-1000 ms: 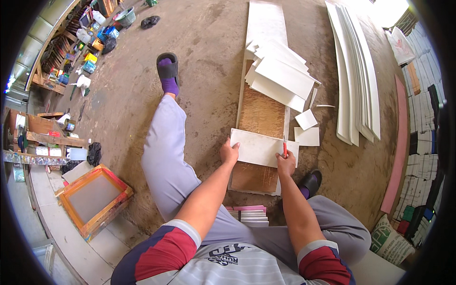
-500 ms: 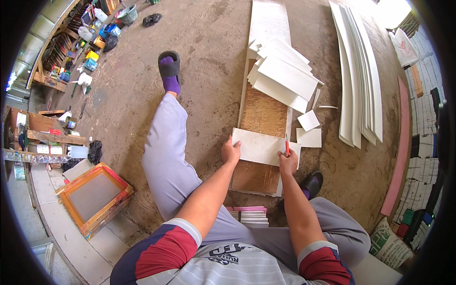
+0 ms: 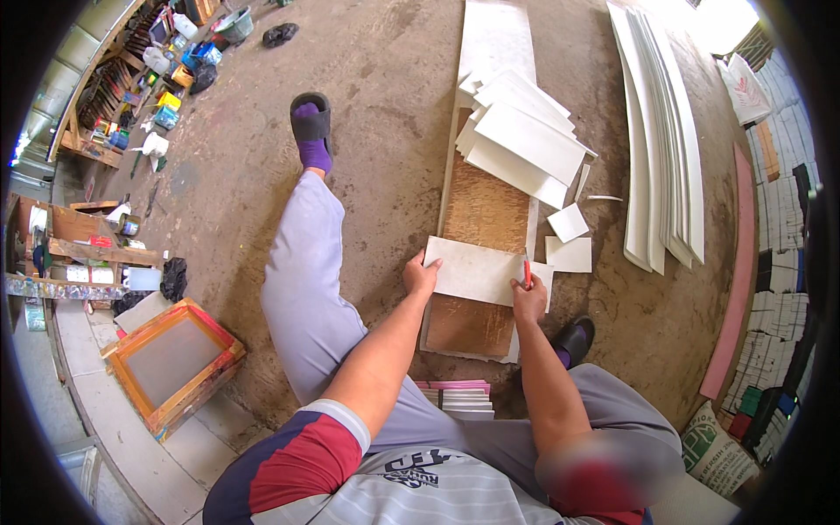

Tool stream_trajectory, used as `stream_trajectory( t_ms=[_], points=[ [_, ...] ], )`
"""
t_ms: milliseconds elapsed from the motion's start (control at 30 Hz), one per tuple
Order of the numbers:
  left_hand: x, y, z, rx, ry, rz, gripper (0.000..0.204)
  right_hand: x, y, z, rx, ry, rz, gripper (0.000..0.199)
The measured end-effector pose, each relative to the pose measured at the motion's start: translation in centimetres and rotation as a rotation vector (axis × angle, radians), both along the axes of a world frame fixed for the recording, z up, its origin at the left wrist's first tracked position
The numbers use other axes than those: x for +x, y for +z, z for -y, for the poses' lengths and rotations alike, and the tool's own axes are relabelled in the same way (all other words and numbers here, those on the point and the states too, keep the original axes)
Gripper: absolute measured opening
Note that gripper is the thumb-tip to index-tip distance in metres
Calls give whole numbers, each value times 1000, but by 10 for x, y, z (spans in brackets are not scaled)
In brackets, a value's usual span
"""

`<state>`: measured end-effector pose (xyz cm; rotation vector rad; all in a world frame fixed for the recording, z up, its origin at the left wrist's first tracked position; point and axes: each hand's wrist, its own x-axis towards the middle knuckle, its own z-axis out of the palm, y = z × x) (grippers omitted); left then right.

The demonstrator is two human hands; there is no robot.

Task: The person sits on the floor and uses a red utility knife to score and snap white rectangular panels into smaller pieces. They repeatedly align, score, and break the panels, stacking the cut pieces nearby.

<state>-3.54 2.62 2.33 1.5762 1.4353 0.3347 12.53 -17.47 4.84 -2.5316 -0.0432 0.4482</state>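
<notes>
A rectangular white board (image 3: 472, 269) lies crosswise over a long brown wooden plank (image 3: 472, 325). My left hand (image 3: 421, 275) grips the board's left end, thumb on its upper face and fingers around the edge. At the right end my right hand (image 3: 529, 299) is closed around a slim red utility knife (image 3: 527, 278), its thin tip pointing away from me; this hand rests against the board. Farther up the plank sits a fanned pile of white boards (image 3: 525, 144). Small white offcuts (image 3: 569, 223) lie on the floor to the right of the plank.
A stack of long white strips (image 3: 661, 149) lies at the right. At the left stand a wooden-framed screen (image 3: 175, 359) and a paint-stained shelf (image 3: 83, 254). Another bundle of boards (image 3: 464, 401) sits by my legs, and a printed sack (image 3: 717, 451) stands at the lower right.
My left hand has shifted very slightly left along the board's end. The knife in my right hand has tilted a little; the board stays in place.
</notes>
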Motion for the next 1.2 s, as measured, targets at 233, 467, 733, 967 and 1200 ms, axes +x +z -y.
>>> stream_trajectory(
  t_ms=[233, 467, 733, 967, 1200],
  points=[
    [-22, -34, -14, 7, 195, 200, 50, -11, -4, -14, 40, 77, -1, 52],
    [-38, -13, -28, -52, 275, 198, 54, -25, 7, -40, 44, 105, -67, 47],
    [-34, 7, -24, -107, 250, 208, 55, -35, 14, -34, 20, 66, -77, 43],
    [-32, 6, -28, -117, 223, 126, 55, -43, 13, -35, -2, 33, -68, 42],
    [-39, -11, -33, -143, 242, 172, 57, -46, 18, -37, -60, 81, -121, 48]
  ],
)
